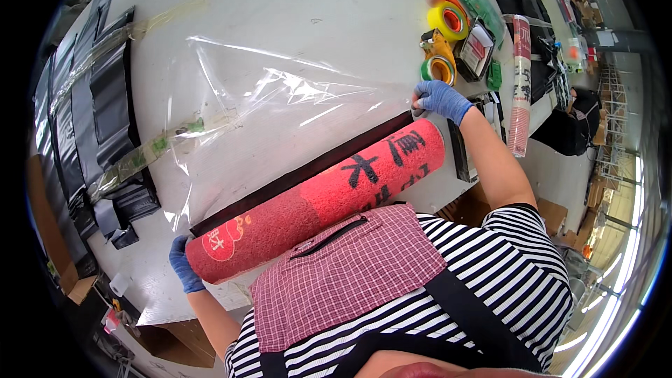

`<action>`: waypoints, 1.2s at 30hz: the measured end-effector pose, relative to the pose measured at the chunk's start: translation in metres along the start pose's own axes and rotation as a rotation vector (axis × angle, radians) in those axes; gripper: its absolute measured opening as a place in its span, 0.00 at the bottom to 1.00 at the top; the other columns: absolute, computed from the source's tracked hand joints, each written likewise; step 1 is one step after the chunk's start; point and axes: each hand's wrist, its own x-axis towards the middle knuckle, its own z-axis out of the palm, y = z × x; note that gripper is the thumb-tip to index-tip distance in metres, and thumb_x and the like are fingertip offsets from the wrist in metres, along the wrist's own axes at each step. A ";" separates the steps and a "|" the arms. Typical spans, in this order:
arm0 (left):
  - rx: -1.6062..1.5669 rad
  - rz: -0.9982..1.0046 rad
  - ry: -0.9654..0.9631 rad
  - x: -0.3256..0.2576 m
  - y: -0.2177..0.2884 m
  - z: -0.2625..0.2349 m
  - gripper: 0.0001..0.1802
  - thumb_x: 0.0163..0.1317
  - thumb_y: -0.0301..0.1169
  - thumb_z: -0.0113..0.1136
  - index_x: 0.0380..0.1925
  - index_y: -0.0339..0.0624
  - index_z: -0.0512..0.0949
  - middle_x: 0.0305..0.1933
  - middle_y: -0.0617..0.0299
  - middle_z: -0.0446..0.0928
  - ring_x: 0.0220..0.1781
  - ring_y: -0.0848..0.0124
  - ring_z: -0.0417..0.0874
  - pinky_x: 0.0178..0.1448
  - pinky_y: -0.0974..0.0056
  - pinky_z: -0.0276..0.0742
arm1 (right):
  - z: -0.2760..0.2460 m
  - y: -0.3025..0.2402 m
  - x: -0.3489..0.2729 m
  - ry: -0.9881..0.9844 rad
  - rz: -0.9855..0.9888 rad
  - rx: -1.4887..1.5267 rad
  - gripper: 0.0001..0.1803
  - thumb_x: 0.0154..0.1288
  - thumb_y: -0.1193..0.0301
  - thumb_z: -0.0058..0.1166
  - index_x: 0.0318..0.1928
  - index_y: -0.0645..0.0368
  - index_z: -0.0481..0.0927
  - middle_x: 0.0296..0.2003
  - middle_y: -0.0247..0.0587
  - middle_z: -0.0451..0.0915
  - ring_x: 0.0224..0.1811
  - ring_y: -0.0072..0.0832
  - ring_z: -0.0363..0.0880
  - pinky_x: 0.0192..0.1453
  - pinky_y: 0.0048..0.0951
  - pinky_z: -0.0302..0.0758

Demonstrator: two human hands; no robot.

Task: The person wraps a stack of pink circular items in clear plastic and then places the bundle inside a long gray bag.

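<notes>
Roll (308, 210) lies diagonally, right end (430, 143) apparently farther.

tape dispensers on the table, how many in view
2, both at the upper right: an orange-red dispenser with a yellow roll, and below it in the picture a yellow-orange dispenser, near the right hand.

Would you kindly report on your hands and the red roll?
Left hand touching left end of red roll; right hand at its right end. Roll lies slantwise, printed side outward. Clear film spread just beyond.
</notes>
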 end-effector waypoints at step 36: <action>-0.118 0.035 -0.113 -0.049 -0.007 0.005 0.12 0.70 0.26 0.52 0.49 0.38 0.81 0.47 0.59 0.83 0.47 0.68 0.83 0.52 0.63 0.80 | 0.003 0.079 -0.023 -0.011 -0.022 0.296 0.09 0.70 0.70 0.53 0.45 0.60 0.79 0.36 0.33 0.82 0.40 0.21 0.80 0.48 0.25 0.78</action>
